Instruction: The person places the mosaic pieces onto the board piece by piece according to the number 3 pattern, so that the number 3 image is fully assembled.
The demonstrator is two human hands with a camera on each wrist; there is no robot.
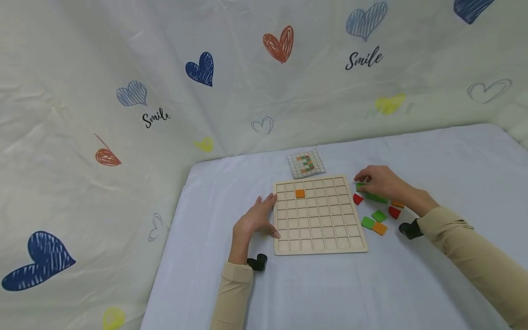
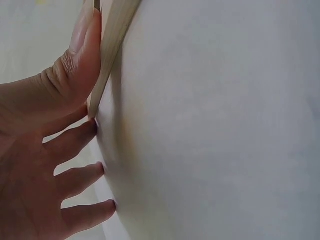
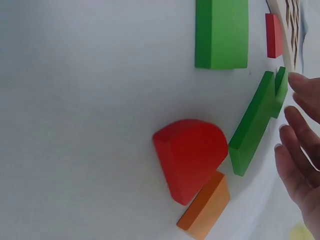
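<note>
A square wooden grid board (image 1: 317,246) lies on the white table with one orange square tile (image 1: 299,193) in its upper part. Along the board's left edge rests my left hand (image 1: 256,217), fingers spread; in the left wrist view the thumb (image 2: 86,42) touches the board's rim (image 2: 111,47). To the board's right, my right hand (image 1: 381,183) hovers over a small green piece (image 1: 360,187) and a longer green piece (image 1: 376,198). In the right wrist view, the fingertips (image 3: 295,116) are close to the small green piece (image 3: 281,92), with no grip visible.
Near the right hand lie red quarter-round pieces (image 1: 394,212), a green tile (image 1: 378,216), another green tile (image 1: 368,222) and an orange tile (image 1: 379,228). A patterned grid card (image 1: 306,163) is behind the board. A heart-printed curtain (image 1: 239,101) hangs behind the table.
</note>
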